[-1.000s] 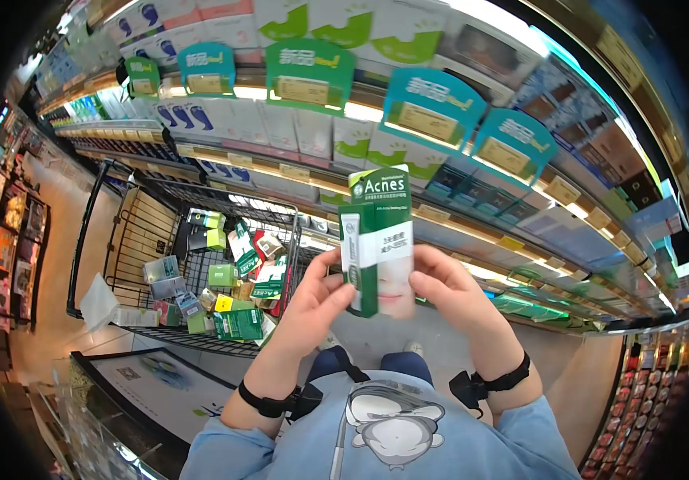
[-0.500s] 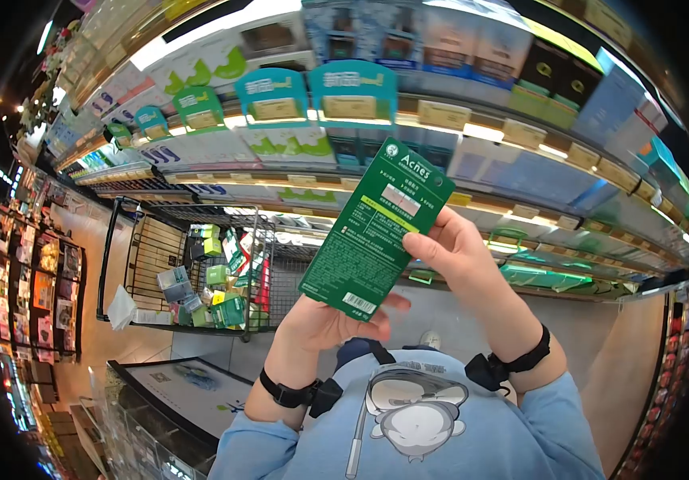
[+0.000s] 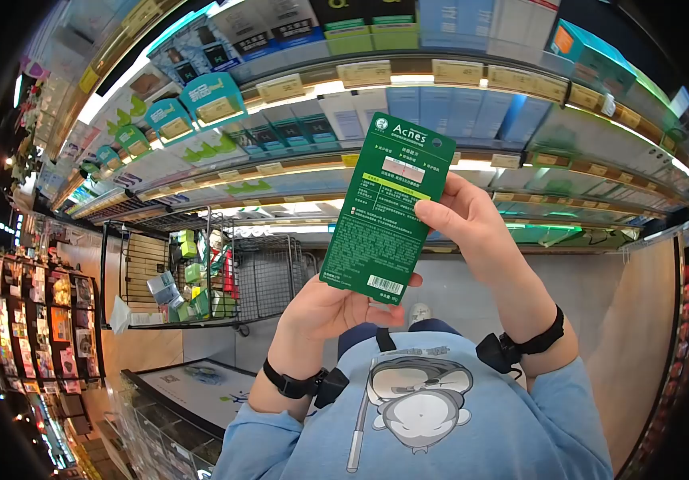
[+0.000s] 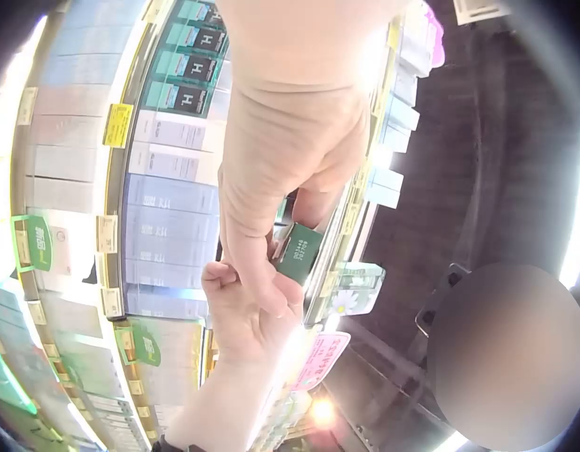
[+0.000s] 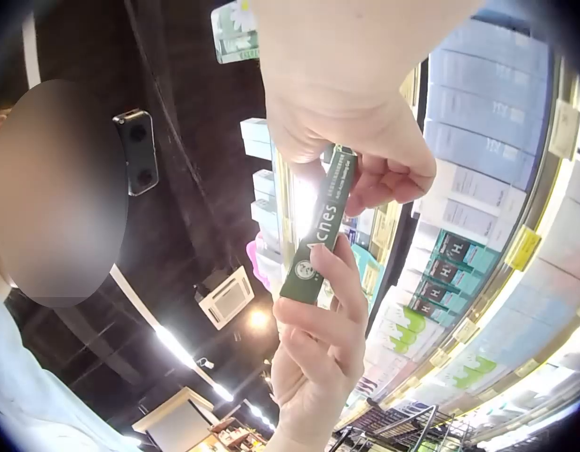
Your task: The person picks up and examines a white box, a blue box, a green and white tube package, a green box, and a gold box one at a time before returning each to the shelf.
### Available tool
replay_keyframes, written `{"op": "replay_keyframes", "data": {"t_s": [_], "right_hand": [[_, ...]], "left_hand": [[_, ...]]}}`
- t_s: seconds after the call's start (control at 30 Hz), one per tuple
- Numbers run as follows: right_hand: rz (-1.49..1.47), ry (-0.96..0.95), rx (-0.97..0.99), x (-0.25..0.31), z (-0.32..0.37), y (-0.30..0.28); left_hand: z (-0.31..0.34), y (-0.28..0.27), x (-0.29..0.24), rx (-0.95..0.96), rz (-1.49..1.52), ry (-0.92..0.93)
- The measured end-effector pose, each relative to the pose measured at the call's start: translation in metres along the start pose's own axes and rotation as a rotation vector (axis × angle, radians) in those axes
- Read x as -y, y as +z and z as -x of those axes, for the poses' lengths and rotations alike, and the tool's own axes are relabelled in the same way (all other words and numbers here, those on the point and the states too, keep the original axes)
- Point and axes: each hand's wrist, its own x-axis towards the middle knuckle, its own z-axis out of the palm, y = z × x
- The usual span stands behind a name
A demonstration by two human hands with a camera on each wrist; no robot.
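Note:
A flat green Acnes box (image 3: 388, 212) is held up in front of the chest, its back with fine print and a barcode towards me. My right hand (image 3: 476, 216) pinches its upper right edge, the thumb lying on the printed face. Below, my left hand (image 3: 328, 312) holds the bottom end, with fingers behind it showing past the lower edge. In the left wrist view the stamped narrow end of the box (image 4: 301, 252) appears by the left hand's fingers. The right wrist view shows its top side (image 5: 326, 221) between both hands.
Shelves of boxed goods (image 3: 456, 112) with price tags run along the front. At left stands a wire shopping cart (image 3: 268, 276) with several small boxes (image 3: 192, 276) in it. A framed sign (image 3: 192, 384) lies nearer the body, and a display rack (image 3: 48, 328) stands far left.
The box has been turned from its front to its back, and the right hand now pinches its upper edge. The head view has swung right, so the cart sits farther left.

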Motion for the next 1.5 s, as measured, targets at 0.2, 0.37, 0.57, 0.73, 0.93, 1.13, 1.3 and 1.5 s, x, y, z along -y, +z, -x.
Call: {"op": "replay_keyframes", "data": {"t_s": [0.2, 0.37, 0.57, 0.73, 0.93, 1.13, 1.3, 1.5], "right_hand": [[-0.013, -0.046, -0.025, 0.007, 0.022, -0.023], [-0.010, -0.076, -0.056, 0.011, 0.031, -0.026], [-0.056, -0.094, -0.042, 0.008, 0.038, -0.017], [-0.058, -0.034, -0.011, -0.006, 0.039, -0.009], [0.082, -0.041, -0.015, -0.025, 0.046, -0.001], [0.356, 0.004, -0.282, -0.045, 0.062, -0.002], [0.381, 0.019, -0.095, -0.023, 0.063, 0.006], [0.577, -0.052, -0.069, 0.011, 0.051, -0.008]], "left_hand": [[-0.015, 0.015, 0.014, -0.016, -0.040, -0.064], [-0.022, 0.019, 0.012, 0.028, -0.056, -0.114], [-0.021, 0.022, 0.006, 0.029, -0.104, -0.178], [-0.002, 0.011, 0.003, -0.070, -0.058, -0.228], [0.016, 0.005, 0.003, -0.076, -0.052, -0.154], [0.018, -0.015, 0.015, -0.152, -0.381, -0.002], [-0.002, -0.003, 0.018, -0.341, -0.598, 0.236], [-0.035, -0.003, 0.031, -0.536, -1.118, 0.468]]}}
